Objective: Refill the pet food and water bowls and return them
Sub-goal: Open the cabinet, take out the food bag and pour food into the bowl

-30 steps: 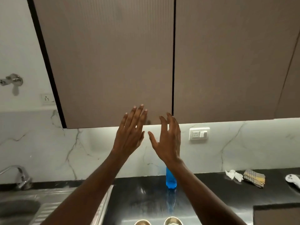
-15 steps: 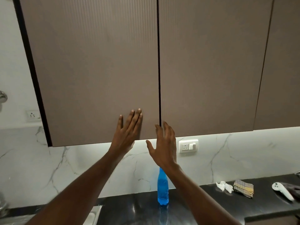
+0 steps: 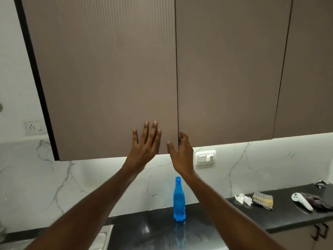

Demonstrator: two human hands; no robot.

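Probably light and stiff, the handleless left door (image 3: pixel 108 78) wants pulling at its seam edge, where the right hand's (image 3: pixel 182 154) fingers curl, while the left hand (image 3: pixel 144 147) lies flat and open on it.

Two bare forearms come up from the lower edge of the head view, each ending in a bare hand: the left hand (image 3: pixel 144 147) and the right hand (image 3: pixel 182 156). No sleeve or cuff shows anywhere along either arm, from the bottom edge of the view up to the wrist, and no watch, band, ring or glove is worn on the wrists or on the fingers (image 3: pixel 146 130). The fingernails are short and plain, showing pale at the tips of the left hand, and both arms are slim
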